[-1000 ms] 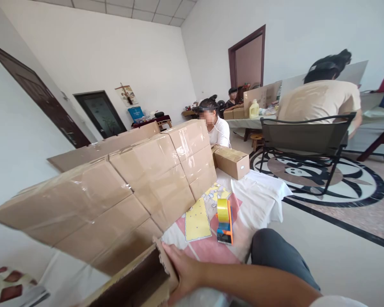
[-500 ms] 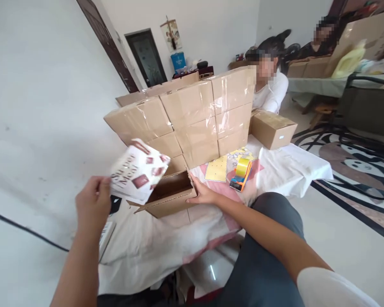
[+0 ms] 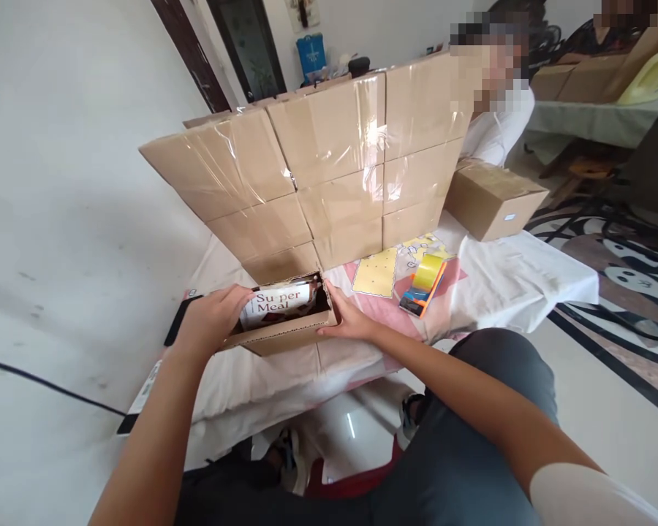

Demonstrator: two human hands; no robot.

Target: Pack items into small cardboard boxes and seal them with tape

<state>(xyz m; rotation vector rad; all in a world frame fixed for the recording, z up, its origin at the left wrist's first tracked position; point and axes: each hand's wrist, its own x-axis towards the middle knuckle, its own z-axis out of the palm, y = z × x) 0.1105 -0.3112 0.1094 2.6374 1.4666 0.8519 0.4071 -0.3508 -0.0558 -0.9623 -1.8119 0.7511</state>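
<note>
An open cardboard box (image 3: 285, 337) stands on the cloth-covered table in front of me. Inside its opening sits a flat white packet (image 3: 277, 301) printed "Su per Meal", with its lower part hidden by the box wall. My left hand (image 3: 215, 315) is closed on the packet's left end, at the box's left edge; the fingertips are partly hidden. At the other end, my right hand (image 3: 348, 315) grips the box's right wall, the thumb on the near side and the fingers behind the corner.
Taped cardboard boxes (image 3: 334, 175) are stacked behind the open box. An orange tape dispenser (image 3: 425, 285) with yellow tape lies right of my right hand, beside a yellow printed sheet (image 3: 376, 274). Another closed box (image 3: 493, 201) stands farther right, near a person in white (image 3: 496, 131). A wall (image 3: 60, 219) rises at left.
My left hand has moved right and lowered the packet from beside the box into its opening. My right hand stays on the box. The view has tilted downward.
</note>
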